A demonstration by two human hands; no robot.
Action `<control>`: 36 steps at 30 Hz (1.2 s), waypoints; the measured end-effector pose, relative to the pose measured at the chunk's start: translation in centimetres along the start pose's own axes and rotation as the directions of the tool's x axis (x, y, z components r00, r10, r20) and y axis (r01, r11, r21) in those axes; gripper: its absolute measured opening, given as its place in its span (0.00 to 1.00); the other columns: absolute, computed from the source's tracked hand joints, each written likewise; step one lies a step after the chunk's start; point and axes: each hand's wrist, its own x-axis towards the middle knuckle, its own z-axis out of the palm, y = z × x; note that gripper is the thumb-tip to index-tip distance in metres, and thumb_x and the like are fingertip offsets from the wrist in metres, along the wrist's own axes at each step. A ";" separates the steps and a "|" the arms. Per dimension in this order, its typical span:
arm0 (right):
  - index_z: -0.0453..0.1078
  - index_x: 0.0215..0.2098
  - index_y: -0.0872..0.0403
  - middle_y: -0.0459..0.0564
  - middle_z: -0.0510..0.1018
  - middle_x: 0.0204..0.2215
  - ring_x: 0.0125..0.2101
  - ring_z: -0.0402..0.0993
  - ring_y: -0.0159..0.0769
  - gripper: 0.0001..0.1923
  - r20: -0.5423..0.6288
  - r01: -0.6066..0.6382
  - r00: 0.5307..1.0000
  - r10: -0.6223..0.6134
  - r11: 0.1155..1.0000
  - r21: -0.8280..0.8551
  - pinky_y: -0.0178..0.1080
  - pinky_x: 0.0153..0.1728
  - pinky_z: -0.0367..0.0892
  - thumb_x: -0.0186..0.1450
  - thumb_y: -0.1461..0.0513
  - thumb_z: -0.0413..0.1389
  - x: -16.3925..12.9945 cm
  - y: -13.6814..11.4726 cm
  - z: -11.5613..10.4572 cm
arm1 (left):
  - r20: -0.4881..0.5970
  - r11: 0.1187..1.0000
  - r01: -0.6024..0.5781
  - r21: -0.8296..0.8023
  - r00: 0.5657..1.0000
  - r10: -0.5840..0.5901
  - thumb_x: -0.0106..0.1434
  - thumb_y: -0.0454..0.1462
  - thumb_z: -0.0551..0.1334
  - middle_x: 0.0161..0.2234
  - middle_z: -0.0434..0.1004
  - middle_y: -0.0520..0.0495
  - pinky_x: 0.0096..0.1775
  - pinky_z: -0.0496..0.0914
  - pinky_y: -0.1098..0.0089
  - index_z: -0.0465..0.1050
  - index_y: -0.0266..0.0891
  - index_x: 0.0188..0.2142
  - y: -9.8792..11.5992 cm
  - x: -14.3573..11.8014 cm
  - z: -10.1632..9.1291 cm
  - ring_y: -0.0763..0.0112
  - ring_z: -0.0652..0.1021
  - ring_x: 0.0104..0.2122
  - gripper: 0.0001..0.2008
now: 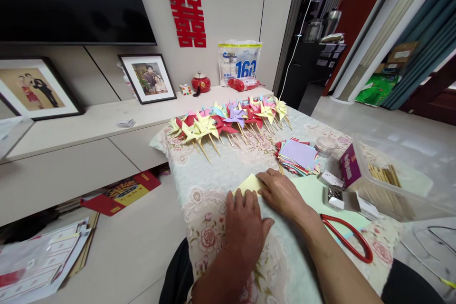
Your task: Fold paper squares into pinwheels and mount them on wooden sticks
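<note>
A pale yellow sheet of paper, apparently folded, lies flat on the flowered tablecloth. My left hand rests palm down, fingers stretched out, with fingertips on the paper's near edge. Its thumb points off to the right. At the paper's right end, my right hand has its fingers bent and closed on the sheet; part of the paper is hidden beneath it. Beyond both hands lie several finished paper pinwheels on wooden sticks. A stack of coloured paper squares sits past my right hand.
Red-handled scissors lie by my right forearm on light green paper. Small open boxes hold metal fasteners. A clear plastic bin contains wooden sticks. Behind the table, a white cabinet bears framed photos and a red jar.
</note>
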 end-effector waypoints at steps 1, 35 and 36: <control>0.72 0.43 0.54 0.53 0.75 0.38 0.40 0.72 0.40 0.09 0.001 -0.002 1.000 0.002 1.000 0.004 0.36 0.37 0.57 0.65 0.66 0.55 0.0 0.0 0.0 | 0.007 1.000 0.006 -0.002 1.000 -0.006 0.63 0.52 0.63 0.57 0.75 0.35 0.62 0.57 0.42 0.71 0.32 0.59 0.0 -0.1 0.0 0.42 0.69 0.59 0.32; 0.66 0.61 0.59 0.50 0.78 0.31 0.31 0.71 0.38 0.29 -0.082 -0.007 0.996 0.035 0.949 0.316 0.37 0.34 0.60 0.60 0.68 0.56 0.3 0.2 1.1 | -0.295 0.913 0.121 -0.389 0.923 -0.248 0.61 0.29 0.57 0.48 0.77 0.39 0.50 0.70 0.50 0.75 0.39 0.45 -1.7 -0.8 -0.5 0.51 0.75 0.50 0.14; 0.66 0.61 0.60 0.49 0.78 0.30 0.30 0.71 0.38 0.30 -0.100 0.008 0.995 0.028 0.939 0.343 0.37 0.34 0.61 0.60 0.68 0.56 0.3 0.2 1.1 | -0.296 0.879 0.127 -0.460 0.911 -0.286 0.61 0.29 0.56 0.47 0.77 0.40 0.49 0.70 0.51 0.75 0.40 0.44 -1.9 -0.7 -0.7 0.53 0.76 0.49 0.14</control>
